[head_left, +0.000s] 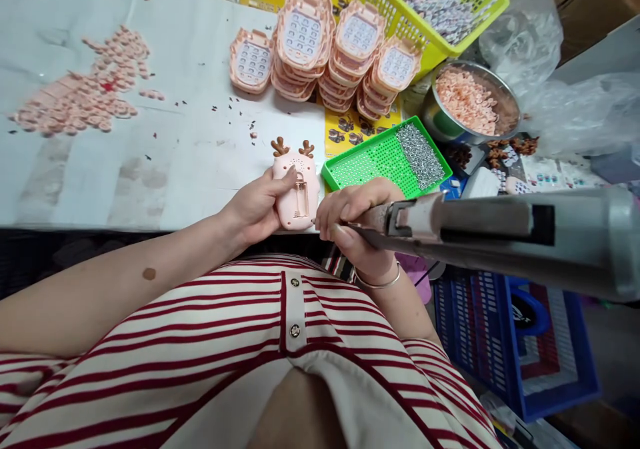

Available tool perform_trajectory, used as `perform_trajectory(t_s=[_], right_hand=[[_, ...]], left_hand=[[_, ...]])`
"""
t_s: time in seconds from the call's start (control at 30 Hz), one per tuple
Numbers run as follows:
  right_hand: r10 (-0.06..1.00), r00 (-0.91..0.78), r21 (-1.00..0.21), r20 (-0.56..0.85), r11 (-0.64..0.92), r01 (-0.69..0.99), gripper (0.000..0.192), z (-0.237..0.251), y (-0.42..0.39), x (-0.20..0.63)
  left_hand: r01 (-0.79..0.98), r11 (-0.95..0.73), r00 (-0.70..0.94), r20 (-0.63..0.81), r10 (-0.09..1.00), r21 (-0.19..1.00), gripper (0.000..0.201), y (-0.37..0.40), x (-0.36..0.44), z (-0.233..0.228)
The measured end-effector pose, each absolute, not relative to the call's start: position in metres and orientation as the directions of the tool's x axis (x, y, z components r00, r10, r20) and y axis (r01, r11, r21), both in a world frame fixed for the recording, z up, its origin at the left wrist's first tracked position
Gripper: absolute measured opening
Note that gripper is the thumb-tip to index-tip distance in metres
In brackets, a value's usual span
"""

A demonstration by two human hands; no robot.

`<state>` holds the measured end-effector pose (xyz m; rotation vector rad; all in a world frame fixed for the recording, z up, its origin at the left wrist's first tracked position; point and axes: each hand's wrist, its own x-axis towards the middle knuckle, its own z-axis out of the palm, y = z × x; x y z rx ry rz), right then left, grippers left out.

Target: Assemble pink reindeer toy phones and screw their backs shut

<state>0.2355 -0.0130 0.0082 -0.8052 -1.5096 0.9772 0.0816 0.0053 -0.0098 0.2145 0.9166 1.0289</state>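
At the table's front edge my left hand (255, 206) is closed around a pale pink toy phone shell (287, 202) with brown antlers on top. Its back faces up, showing an open battery compartment and screw holes, and my thumb lies across it. My right hand (363, 219) grips a large grey electric screwdriver (500, 236), which slants in from the right, close to the camera. The tool's tip points toward the shell's lower right corner; whether it touches a screw I cannot tell. Beside my right hand lies a green perforated tray (360, 162) with a heap of silver screws (420, 156).
Stacks of pink phone fronts (303, 42) with keypads stand at the back. Behind them is a yellow basket (450, 46) of parts. A metal bowl (513, 126) holds small pink pieces. More pink pieces (100, 89) lie spread at left. Blue crates (550, 396) stand below right.
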Motion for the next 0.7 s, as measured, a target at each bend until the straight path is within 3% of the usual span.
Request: perform_trajectory(t_s=[0.13,0.23,0.5,0.7], right_hand=[[0.765,-0.179,-0.785,0.619,0.593,-0.180,0.023,0.032,-0.010,0.245],[0.738,-0.024,-0.735,0.675,0.669,-0.112,0.026,0.041,0.004,0.262],[0.738,0.272,-0.779,0.618,0.621,0.086,0.039,0.009,0.033,0.294],[0.760,0.226,-0.779,0.610,0.627,-0.004,0.033,0.002,0.035,0.292]], left_hand=[[-0.662,0.518,0.161,-0.572,0.805,0.543,0.022,0.005,0.083,-0.009],[-0.672,0.504,0.137,-0.578,0.804,0.543,0.025,0.005,0.083,-0.008],[-0.666,0.543,0.177,-0.598,0.781,0.511,0.031,0.005,0.079,-0.011],[-0.626,0.593,0.211,-0.622,0.754,0.507,0.035,0.006,0.077,-0.012]])
